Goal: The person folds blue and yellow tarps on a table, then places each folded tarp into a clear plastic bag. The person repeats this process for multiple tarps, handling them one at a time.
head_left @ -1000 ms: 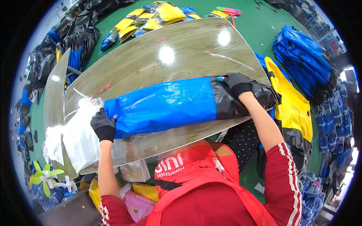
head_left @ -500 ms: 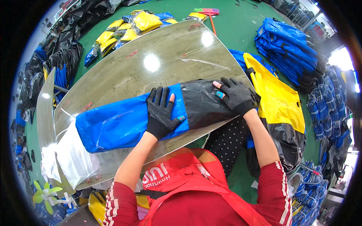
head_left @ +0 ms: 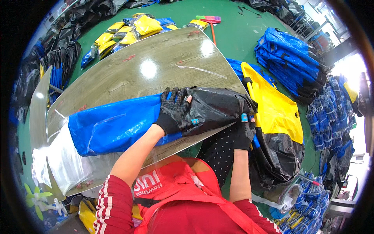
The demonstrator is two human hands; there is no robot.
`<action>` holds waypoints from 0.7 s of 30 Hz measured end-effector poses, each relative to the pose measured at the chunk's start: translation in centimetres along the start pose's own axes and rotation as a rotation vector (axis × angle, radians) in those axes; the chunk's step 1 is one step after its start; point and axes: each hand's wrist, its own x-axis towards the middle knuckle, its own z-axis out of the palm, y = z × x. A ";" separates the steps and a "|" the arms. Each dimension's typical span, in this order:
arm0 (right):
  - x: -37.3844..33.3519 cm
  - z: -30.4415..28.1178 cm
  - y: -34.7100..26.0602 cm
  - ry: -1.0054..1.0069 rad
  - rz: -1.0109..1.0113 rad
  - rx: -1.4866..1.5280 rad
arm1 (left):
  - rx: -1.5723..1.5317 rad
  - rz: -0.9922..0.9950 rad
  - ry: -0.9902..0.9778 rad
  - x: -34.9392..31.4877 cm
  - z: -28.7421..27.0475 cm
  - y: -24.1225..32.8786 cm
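A long folded bag of shiny tarpaulin-like sheet, blue (head_left: 113, 126) on the left and black on the right, lies across the wood-grain table (head_left: 128, 78). My left hand (head_left: 174, 112), in a black dotted glove with bare fingertips, presses flat where the two colours meet, fingers apart. At the table's right edge, my right hand (head_left: 244, 134) grips the bag's black end, thumb on the near side. Most of its fingers are hidden behind the material. A teal band is on each thumb.
A yellow-and-black bag (head_left: 272, 113) hangs beside the table's right edge. White plastic sheets (head_left: 70, 158) lie at the left end. Packed yellow and blue bundles (head_left: 146, 25), a broom (head_left: 212, 29) and a blue stack (head_left: 288, 58) stand on the green floor.
My right hand has come down from lying flat on the black part to gripping its end, which now bunches up. My left hand has slid right along the bag towards the black part.
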 end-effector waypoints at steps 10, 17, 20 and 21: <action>-8.3 16.8 0.4 -0.826 -0.904 -1.101 | -0.597 -0.166 -0.190 -0.9 1.3 0.0; -11.9 19.3 5.0 -1.128 -0.800 -1.256 | -0.091 -0.005 -0.327 -10.3 -12.2 -6.2; -13.4 20.3 5.9 -1.199 -0.860 -1.356 | 0.378 -0.210 -0.286 -17.3 -17.6 -10.9; -13.9 21.0 6.3 -1.242 -0.826 -1.450 | 0.332 -0.237 -0.319 -19.3 -17.8 -11.7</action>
